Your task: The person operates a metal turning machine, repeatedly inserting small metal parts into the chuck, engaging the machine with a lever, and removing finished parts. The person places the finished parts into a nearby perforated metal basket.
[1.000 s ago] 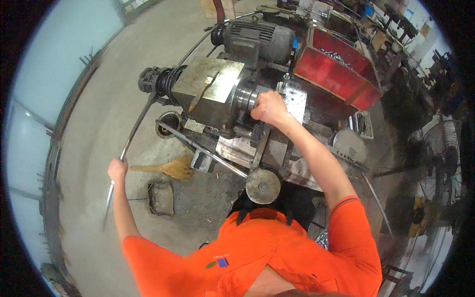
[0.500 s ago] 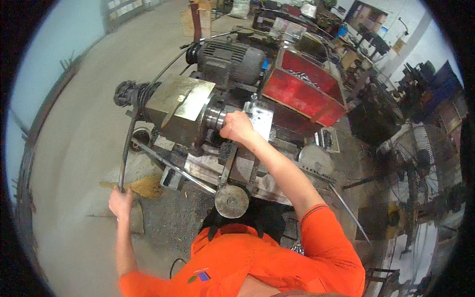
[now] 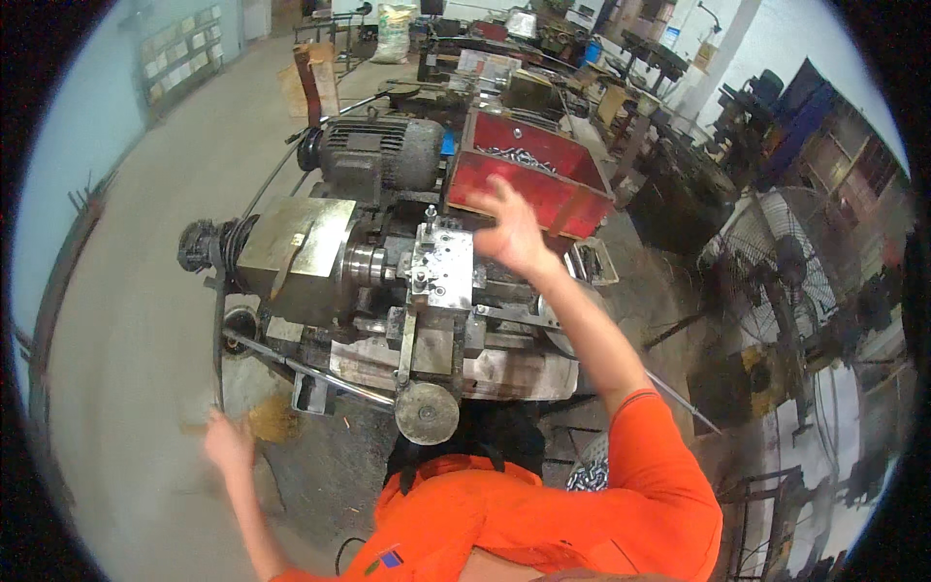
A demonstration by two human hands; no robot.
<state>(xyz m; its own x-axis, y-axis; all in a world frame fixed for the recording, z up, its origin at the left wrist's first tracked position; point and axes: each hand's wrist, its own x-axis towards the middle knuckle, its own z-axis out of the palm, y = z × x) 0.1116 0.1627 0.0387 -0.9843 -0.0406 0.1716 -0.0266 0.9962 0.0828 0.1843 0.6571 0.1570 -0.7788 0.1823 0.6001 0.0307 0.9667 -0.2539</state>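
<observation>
My left hand (image 3: 230,442) is closed round the lower end of a long metal lever (image 3: 219,354) at the machine's left side. Over the right of the machine, my right hand (image 3: 511,238) is raised with its fingers spread and nothing in them. Just beyond it stands a red metal box (image 3: 495,175) with many small shiny metal pieces (image 3: 524,158) inside. One small metal piece (image 3: 517,133) shows by itself against the box's far inner wall. To the hand's left are the lathe-like machine's spindle chuck (image 3: 365,264) and a bright tool block (image 3: 444,267) with bolts.
An electric motor (image 3: 380,153) sits behind the machine's headstock cover (image 3: 301,235). A round weight-like disc (image 3: 427,413) and a slanting steel bar (image 3: 310,369) are close to my body. A broom head (image 3: 273,419) lies on the floor at left. A fan (image 3: 776,262) stands at right.
My right hand has left the spindle chuck, moved right toward the red box and opened. The left hand stays on the lever. The view has shifted, showing more of the room's far end.
</observation>
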